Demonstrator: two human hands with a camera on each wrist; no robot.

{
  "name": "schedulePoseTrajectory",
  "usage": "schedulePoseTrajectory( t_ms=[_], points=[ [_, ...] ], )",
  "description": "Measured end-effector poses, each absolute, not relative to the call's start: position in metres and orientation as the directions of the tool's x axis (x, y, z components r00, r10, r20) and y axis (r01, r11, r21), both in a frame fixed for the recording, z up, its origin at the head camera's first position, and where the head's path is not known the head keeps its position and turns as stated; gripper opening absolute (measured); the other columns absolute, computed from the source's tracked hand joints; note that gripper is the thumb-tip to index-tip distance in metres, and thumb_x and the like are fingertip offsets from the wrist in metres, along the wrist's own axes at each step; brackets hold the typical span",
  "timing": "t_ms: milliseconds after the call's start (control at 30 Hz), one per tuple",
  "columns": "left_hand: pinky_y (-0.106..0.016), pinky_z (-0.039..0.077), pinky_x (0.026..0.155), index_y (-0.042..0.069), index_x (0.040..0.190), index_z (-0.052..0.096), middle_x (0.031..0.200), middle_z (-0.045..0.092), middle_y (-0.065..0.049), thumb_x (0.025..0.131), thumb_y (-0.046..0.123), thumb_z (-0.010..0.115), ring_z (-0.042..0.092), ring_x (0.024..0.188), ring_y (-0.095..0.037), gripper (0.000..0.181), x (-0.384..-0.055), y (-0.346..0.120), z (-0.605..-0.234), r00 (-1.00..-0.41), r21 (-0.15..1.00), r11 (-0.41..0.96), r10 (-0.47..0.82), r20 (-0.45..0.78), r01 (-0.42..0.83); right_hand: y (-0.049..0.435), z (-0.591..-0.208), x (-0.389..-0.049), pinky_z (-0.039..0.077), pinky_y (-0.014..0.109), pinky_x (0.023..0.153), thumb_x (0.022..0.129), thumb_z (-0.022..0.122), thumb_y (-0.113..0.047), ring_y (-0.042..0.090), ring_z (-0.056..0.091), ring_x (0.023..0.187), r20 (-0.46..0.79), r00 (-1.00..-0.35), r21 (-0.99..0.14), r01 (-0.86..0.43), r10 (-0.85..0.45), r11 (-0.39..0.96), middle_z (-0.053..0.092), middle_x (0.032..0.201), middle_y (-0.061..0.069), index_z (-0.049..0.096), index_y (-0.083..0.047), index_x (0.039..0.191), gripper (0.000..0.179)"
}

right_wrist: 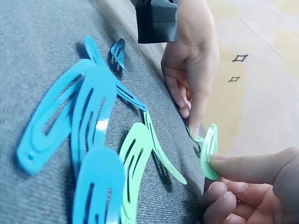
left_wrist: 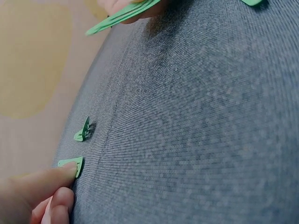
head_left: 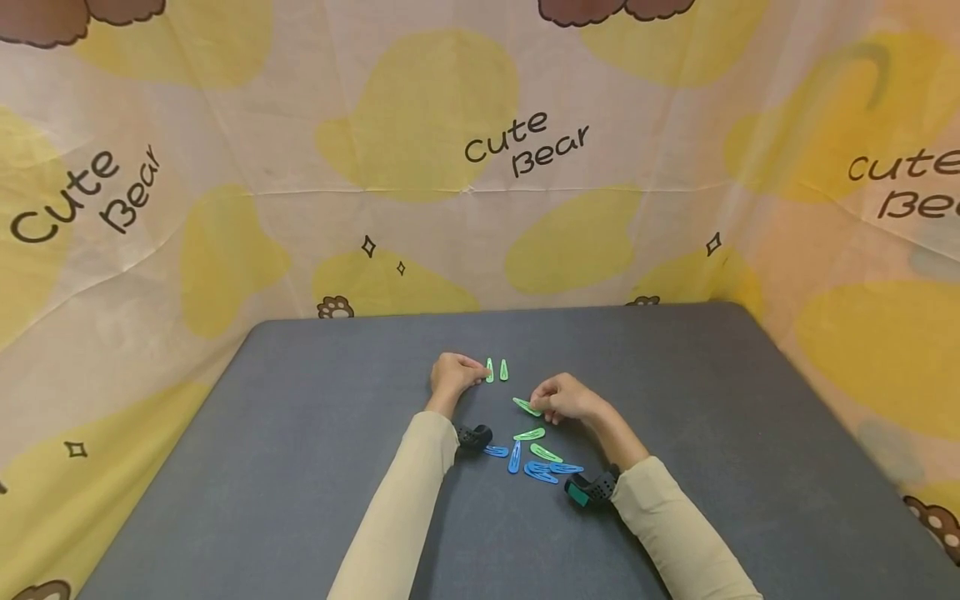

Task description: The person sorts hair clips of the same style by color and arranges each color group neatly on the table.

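Note:
At the far middle of the table, my left hand (head_left: 455, 377) holds a green snap hair clip (head_left: 490, 370) between thumb and fingers, low at the cloth surface. Just right of it lies a second green hair clip (head_left: 504, 370), pointing the same way. Nearer and to the right, my right hand (head_left: 567, 398) pinches another green hair clip (right_wrist: 211, 144), which is raised and tilted in the right wrist view. Two more green hair clips, one (head_left: 529, 434) above the other (head_left: 546, 453), lie in front of the right hand.
Several blue hair clips (head_left: 514, 457) lie closer to me between the forearms, some overlapping. Each wrist carries a black strapped device (head_left: 474, 437). The grey cloth-covered table (head_left: 300, 467) ends at a patterned curtain (head_left: 420, 250) behind and at the sides.

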State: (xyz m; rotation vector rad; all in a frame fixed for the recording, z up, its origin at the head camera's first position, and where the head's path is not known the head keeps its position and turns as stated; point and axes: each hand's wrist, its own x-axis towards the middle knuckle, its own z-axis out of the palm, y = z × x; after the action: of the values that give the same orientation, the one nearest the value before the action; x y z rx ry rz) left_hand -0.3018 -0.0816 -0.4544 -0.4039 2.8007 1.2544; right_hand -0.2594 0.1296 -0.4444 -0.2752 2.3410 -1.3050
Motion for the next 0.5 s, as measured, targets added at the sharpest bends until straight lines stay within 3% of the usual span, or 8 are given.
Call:
schedulePoseTrajectory(
  t_ms=[233, 500],
  points=[
    [-0.029, 0.046, 0.076, 0.010, 0.077, 0.078, 0.068, 0.075, -0.003, 0.073, 0.029, 0.083, 0.066, 0.075, -0.018, 0.020, -0.3024, -0.0809, -0.4550, -0.962, 0.713, 0.650, -0.230, -0.145, -0.263, 0.1283, -0.4447, -0.2660, 0.049, 0.023, 0.057, 0.092, 0.060, -0.009, 0.010, 0.055, 0.059, -0.292, -0.904, -0.867, 0.113, -0.311, 0.486, 0.057, 0.066, 0.000, 0.066, 0.006, 0.095, 0.016],
    [-0.027, 0.045, 0.073, 0.010, 0.077, 0.078, 0.068, 0.074, -0.003, 0.074, 0.029, 0.083, 0.065, 0.071, -0.016, 0.019, -0.3024, -0.0814, -0.4550, -0.962, 0.722, 0.639, -0.230, -0.150, -0.266, 0.1229, -0.4424, -0.2701, 0.050, 0.022, 0.057, 0.093, 0.059, -0.009, 0.010, 0.057, 0.059, -0.318, -0.913, -0.874, 0.178, -0.256, 0.452, 0.059, 0.066, 0.001, 0.065, 0.006, 0.097, 0.017]
  ],
)
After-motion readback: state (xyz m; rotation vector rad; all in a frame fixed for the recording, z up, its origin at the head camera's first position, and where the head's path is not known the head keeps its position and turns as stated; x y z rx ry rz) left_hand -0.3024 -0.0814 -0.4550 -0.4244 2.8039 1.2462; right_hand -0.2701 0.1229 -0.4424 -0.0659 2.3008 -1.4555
